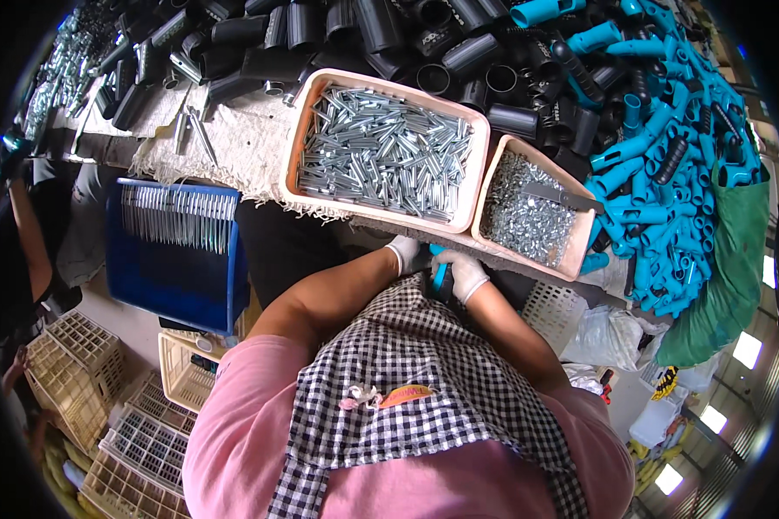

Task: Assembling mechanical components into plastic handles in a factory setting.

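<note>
White gloves cover both my hands, which meet low in front of the bench edge, close to my apron. My right hand (465,275) is closed round a teal plastic handle piece (442,278), its fingers bent over the upper end. Just left of that piece is my left hand (407,254); its fingertips are hidden, so its grip cannot be made out. Beyond the hands, a pink tray (292,169) holds many shiny metal pins (389,151). To its right, a smaller pink tray (583,246) contains tiny metal parts (528,216) and a flat metal strip (563,197).
Black plastic tubes (303,26) cover the bench's far side. Teal handle pieces (658,225) pile up at right beside green cloth (718,285). A blue crate (173,290) with a row of metal rods stands left, near beige plastic crates (78,363). Another person's arm (28,233) shows far left.
</note>
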Available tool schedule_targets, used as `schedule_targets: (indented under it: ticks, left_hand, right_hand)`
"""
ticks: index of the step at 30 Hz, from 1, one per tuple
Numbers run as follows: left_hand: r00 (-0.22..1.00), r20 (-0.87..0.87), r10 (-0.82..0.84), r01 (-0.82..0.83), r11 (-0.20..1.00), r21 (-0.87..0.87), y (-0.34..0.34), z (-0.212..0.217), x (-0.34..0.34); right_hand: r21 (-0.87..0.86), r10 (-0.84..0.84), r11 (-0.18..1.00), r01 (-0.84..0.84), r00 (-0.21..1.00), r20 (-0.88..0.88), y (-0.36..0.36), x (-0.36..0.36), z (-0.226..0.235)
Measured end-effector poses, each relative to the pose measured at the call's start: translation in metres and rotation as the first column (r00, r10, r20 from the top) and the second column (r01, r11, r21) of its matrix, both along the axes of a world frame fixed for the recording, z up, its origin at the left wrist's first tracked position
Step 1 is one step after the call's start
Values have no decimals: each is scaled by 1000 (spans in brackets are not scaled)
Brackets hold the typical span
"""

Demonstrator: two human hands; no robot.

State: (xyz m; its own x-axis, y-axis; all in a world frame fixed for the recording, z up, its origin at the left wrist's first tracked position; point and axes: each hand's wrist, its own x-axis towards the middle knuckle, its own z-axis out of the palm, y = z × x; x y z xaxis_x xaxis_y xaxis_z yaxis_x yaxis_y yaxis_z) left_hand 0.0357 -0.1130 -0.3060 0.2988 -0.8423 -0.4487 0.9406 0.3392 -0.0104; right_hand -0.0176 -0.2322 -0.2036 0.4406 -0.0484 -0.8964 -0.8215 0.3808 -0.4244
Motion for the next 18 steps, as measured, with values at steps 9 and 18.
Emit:
schedule_targets:
  ticks: [9, 18]
  left_hand:
    - [988, -73, -134, 140, 987, 76, -22, -67, -19]
    - [522, 666, -533, 189, 834, 519, 35, -1, 2]
  right_hand:
    - [-136, 89, 987, -82, 995, 46, 0, -1, 8]
    - [-84, 179, 981, -173, 981, 77, 10, 12, 5]
